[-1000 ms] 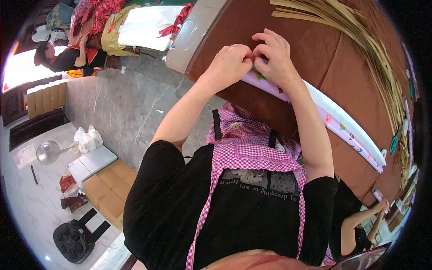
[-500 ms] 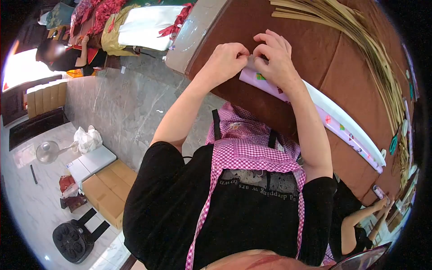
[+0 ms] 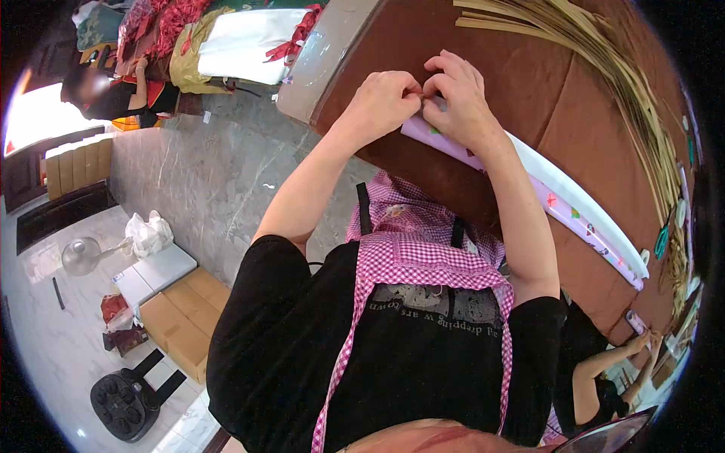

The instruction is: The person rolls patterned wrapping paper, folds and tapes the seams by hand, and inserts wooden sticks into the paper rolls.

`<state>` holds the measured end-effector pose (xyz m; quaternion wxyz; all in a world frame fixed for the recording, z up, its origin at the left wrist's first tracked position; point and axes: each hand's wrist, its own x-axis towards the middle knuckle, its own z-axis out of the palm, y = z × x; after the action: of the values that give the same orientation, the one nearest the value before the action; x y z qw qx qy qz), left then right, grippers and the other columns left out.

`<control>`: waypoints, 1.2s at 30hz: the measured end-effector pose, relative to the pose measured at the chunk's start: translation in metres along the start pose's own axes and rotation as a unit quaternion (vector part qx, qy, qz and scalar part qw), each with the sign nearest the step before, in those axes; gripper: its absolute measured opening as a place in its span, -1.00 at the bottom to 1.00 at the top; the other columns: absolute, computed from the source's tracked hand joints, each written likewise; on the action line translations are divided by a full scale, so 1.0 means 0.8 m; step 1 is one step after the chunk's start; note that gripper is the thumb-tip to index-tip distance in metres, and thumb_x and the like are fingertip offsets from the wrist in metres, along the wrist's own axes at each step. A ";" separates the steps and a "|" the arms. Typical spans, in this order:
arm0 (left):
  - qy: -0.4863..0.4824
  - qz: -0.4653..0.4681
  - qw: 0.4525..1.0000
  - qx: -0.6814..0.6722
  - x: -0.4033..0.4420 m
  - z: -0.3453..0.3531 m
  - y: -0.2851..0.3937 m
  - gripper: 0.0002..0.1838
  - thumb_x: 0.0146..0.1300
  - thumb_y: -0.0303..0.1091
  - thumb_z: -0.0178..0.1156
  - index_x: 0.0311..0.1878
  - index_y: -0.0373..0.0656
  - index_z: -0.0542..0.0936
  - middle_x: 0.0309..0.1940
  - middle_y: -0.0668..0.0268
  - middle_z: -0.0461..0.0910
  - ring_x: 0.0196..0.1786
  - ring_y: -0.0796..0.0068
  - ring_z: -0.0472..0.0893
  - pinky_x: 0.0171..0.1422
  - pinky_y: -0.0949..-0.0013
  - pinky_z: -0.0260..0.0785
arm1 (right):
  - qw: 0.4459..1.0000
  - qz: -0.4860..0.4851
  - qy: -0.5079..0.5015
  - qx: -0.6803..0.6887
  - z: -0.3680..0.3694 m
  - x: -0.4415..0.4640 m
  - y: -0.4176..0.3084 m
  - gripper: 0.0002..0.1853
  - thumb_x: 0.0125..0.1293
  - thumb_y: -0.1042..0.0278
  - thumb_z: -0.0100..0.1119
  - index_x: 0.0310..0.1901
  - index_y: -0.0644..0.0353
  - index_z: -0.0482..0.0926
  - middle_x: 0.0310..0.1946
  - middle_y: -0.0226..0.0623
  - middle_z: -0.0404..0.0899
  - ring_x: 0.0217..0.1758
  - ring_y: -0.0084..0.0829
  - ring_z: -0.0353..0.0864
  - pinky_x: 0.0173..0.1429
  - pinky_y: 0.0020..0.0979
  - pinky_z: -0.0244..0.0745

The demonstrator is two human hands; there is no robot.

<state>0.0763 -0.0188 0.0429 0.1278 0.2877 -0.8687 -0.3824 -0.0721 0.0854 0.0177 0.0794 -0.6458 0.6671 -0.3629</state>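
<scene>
A long rolled sheet (image 3: 578,214), pink-lilac with small colourful prints and a white side, lies along the table's near edge. At its left end my left hand (image 3: 384,104) is closed, thumb and forefinger pinched together. My right hand (image 3: 462,102) curls over the same end, its thumb and forefinger meeting close to the left fingertips, its other fingers raised. What lies between the two pinches is hidden by the fingers. Part of the roll's end is covered by my right hand.
A brown cloth covers the table (image 3: 506,72). Long dry strips (image 3: 581,41) curve along its far side, near green-handled scissors (image 3: 661,240). A co-worker's hands (image 3: 646,341) hold a small phone-like object at lower right. Another person (image 3: 121,94) sits far left. Cardboard boxes (image 3: 181,313) stand on the floor.
My fingertips have drawn slightly closer together at the roll's end, and a greyish bit seen between them is now hidden. The roll has stayed in place.
</scene>
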 end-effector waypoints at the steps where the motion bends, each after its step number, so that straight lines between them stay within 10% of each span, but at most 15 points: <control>1: -0.001 0.000 1.000 0.000 0.001 -0.001 0.001 -0.77 0.10 -0.40 0.19 -0.22 -0.32 0.68 -0.39 0.02 0.68 -0.33 0.20 0.69 -0.19 0.24 0.51 | 1.000 0.001 0.000 0.000 -0.001 0.000 0.000 -0.89 0.06 0.46 0.29 -0.37 0.15 0.54 0.16 -0.30 0.48 0.47 -0.09 0.25 0.49 -0.07 0.10; 21: -0.020 -0.014 0.999 -0.027 0.000 -0.008 -0.002 -0.77 0.12 -0.41 0.22 -0.21 -0.34 0.68 -0.43 0.10 0.69 -0.35 0.47 0.64 -0.23 0.33 0.48 | 0.999 -0.020 0.027 0.006 -0.004 0.004 0.001 -0.90 0.04 0.50 0.23 -0.41 0.14 0.51 0.01 -0.35 0.52 0.35 -0.11 0.38 0.44 -0.06 0.16; 36: -0.035 -0.031 0.999 -0.015 0.005 -0.008 0.002 -0.75 0.09 -0.38 0.21 -0.20 -0.32 0.69 -0.41 0.03 0.69 -0.33 0.31 0.69 -0.18 0.27 0.51 | 0.999 -0.023 0.019 -0.012 -0.001 0.002 -0.002 -0.90 0.04 0.51 0.24 -0.41 0.17 0.51 0.01 -0.31 0.50 0.37 -0.10 0.35 0.45 -0.04 0.15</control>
<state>0.0750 -0.0239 0.0484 0.0895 0.2991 -0.8573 -0.4092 -0.0713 0.0846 0.0200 0.0509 -0.6546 0.6578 -0.3690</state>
